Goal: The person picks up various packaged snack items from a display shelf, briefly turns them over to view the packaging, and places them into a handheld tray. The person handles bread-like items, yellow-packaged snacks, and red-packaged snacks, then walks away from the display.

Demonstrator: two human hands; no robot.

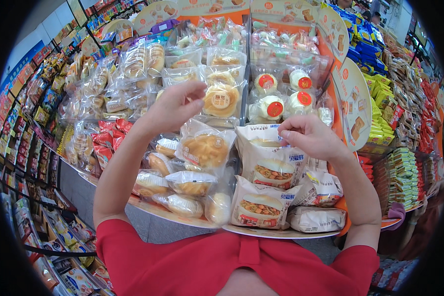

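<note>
My left hand hovers over the packaged breads, its fingers curled and apart from the thumb, with nothing visible between them. Just beside its fingertips lies a round bun in clear wrap with a printed seal. Below it, a larger ridged bun in a clear bag rests on smaller wrapped breads. My right hand is bent over the upper filled-bun packet, fingertips near the packet tops; whether they grip plastic I cannot tell. Another filled-bun packet stands in front.
Wrapped cakes with red round stickers fill the bin beyond my right hand. A dark divider splits the display. Curved printed boards rise along its right side. The tray's front rim runs close to my body. Snack shelves line the left.
</note>
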